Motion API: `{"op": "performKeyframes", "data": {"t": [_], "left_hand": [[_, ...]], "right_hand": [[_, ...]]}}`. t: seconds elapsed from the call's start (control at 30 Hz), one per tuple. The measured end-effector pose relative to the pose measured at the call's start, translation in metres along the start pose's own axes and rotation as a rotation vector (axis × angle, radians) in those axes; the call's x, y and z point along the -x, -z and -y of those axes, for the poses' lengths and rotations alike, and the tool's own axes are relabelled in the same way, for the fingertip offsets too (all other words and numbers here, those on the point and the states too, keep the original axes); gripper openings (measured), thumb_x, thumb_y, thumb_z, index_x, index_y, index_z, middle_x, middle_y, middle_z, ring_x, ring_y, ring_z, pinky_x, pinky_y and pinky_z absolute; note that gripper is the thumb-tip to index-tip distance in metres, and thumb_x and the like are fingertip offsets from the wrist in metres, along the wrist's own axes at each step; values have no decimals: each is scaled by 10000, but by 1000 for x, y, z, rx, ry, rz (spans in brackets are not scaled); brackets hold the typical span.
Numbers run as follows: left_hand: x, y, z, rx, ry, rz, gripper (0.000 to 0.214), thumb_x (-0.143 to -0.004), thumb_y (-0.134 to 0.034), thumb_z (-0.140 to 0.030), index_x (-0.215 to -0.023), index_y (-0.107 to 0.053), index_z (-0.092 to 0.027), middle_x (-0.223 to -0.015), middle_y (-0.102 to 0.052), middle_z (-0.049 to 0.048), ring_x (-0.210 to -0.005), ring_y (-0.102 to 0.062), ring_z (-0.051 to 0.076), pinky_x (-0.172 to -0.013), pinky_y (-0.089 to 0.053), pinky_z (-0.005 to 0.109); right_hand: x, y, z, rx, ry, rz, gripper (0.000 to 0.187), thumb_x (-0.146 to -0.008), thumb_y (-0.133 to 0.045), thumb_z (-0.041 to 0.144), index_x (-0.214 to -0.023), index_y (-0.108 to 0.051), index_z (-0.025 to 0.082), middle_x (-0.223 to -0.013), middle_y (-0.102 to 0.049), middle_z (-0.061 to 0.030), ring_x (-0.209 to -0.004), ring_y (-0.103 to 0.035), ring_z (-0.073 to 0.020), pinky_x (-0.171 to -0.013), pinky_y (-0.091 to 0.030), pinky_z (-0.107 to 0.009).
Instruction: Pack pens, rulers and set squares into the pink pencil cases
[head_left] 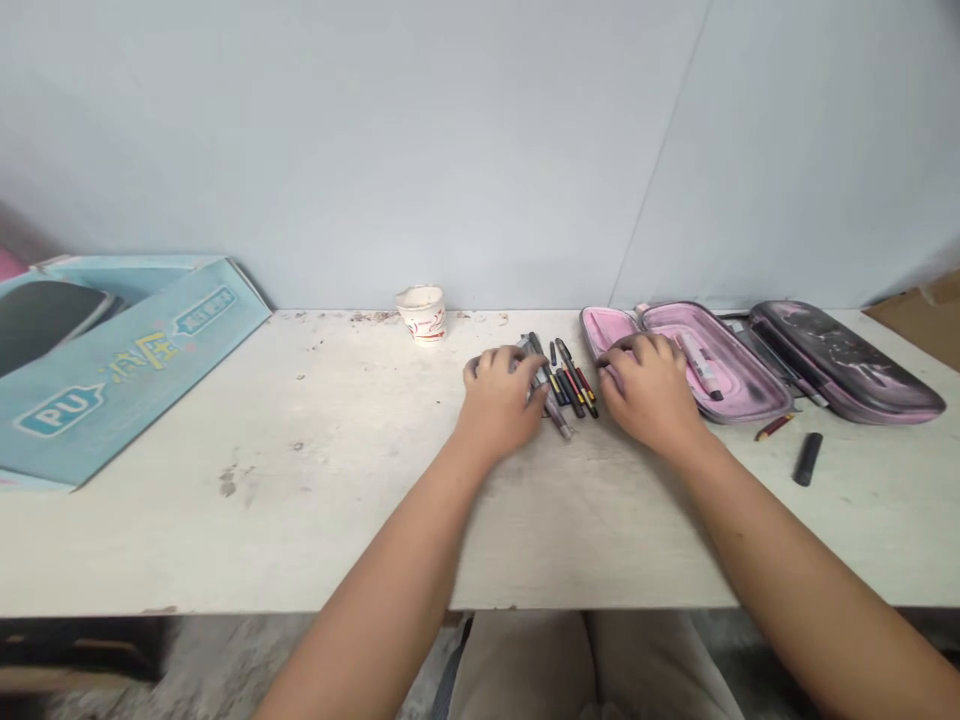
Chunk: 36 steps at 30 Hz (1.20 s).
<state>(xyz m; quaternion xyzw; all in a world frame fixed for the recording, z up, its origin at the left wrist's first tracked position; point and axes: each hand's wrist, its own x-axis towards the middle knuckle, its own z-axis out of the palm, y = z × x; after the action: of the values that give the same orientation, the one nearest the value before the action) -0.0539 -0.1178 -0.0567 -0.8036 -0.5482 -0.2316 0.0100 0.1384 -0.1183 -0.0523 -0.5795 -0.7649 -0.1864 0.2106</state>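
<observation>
A loose bunch of pens and pencils [573, 378] lies on the table between my two hands. My left hand [501, 396] rests at the bunch's left side, fingers bent and spread, its thumb beside a grey pen [556, 416]. On the other side, my right hand [651, 392] lies over the near left part of an open pink pencil case [750, 388], its fingers curved and apart. Something purple shows under its thumb, too covered to name. Inside the case is a whitish marker [699, 366] with a dark end.
A dark closed case [855, 360] lies at the right, with a short pencil [773, 427] and a black cap-like cylinder [808, 458] in front. A paper cup [422, 314] stands near the wall. A blue box [142, 370] sits at left, cardboard [926, 310] at far right.
</observation>
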Motion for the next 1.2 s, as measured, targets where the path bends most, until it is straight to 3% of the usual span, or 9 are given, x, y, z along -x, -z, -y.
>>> {"op": "performKeyframes", "data": {"t": [0.1, 0.3, 0.4, 0.5, 0.57, 0.7, 0.8, 1.03, 1.2], "left_hand": [[3, -7, -7, 28, -131, 90, 348, -871, -393, -337, -1204, -492, -316, -1239, -501, 37, -1201, -370, 249, -1015, -191, 506], [4, -16, -7, 41, -139, 131, 318, -882, -380, -347, -1130, -548, -243, -1139, -570, 50, -1178, -400, 231, -1035, -189, 488], [2, -16, -6, 60, -108, 95, 294, -876, -399, -342, -1078, -578, -228, -1112, -575, 55, -1145, -422, 235, -1013, -238, 469], [-2, -11, -9, 133, -39, 7, 276, -873, -405, -350, -963, -616, -195, -1084, -571, 75, -1090, -451, 235, -969, -298, 437], [-4, -7, -12, 277, 30, -64, 273, -858, -433, -376, -876, -615, -173, -986, -587, 75, -994, -494, 214, -904, -355, 389], [-5, 1, -18, 803, 165, -106, 274, -784, -538, -423, -749, -577, -154, -714, -565, 16, -722, -521, 146, -694, -407, 275], [-3, 3, -23, 1119, 224, -92, 236, -740, -595, -374, -797, -604, -145, -738, -602, 17, -730, -546, 138, -699, -413, 258], [-25, 4, -57, 1404, 184, 6, 231, -694, -628, -233, -905, -559, -173, -834, -655, 23, -785, -601, 134, -747, -436, 254], [-61, -15, -109, 1136, 128, 132, 248, -773, -549, -250, -998, -526, -148, -938, -659, 75, -878, -608, 159, -848, -438, 298]], "right_hand": [[7, -1, 3, -29, 79, 66, 289, -859, -393, 322, -960, -629, 187, -1011, -540, -110, -1026, -400, -263, -916, -288, -461], [16, -8, 19, 12, 164, 101, 330, -825, -449, 400, -850, -650, 139, -936, -542, -127, -1027, -406, -273, -1004, -204, -528], [15, -10, 19, -5, 181, 50, 263, -806, -472, 332, -789, -649, 138, -896, -547, -120, -1005, -420, -267, -1027, -181, -533], [11, -7, 20, -79, 141, -85, 245, -821, -451, 289, -837, -635, 127, -905, -552, -117, -965, -439, -248, -1022, -220, -504], [10, -3, 24, -164, 135, -179, 252, -841, -432, 294, -860, -616, 124, -944, -554, -119, -968, -446, -237, -1018, -243, -476], [11, 2, 32, -286, 236, -298, 227, -868, -408, 295, -846, -579, 148, -1002, -559, -107, -1031, -450, -226, -1032, -235, -458], [13, 2, 29, -307, 221, -336, 208, -872, -419, 311, -886, -558, 157, -987, -569, -99, -1024, -456, -225, -1022, -247, -462], [16, 18, -5, -250, 169, -350, 243, -878, -402, 347, -887, -553, 157, -933, -582, -88, -983, -462, -227, -1026, -213, -471], [21, 27, -67, -92, 13, -300, 264, -864, -404, 342, -878, -576, 143, -934, -573, -107, -979, -449, -241, -998, -232, -453]]}}
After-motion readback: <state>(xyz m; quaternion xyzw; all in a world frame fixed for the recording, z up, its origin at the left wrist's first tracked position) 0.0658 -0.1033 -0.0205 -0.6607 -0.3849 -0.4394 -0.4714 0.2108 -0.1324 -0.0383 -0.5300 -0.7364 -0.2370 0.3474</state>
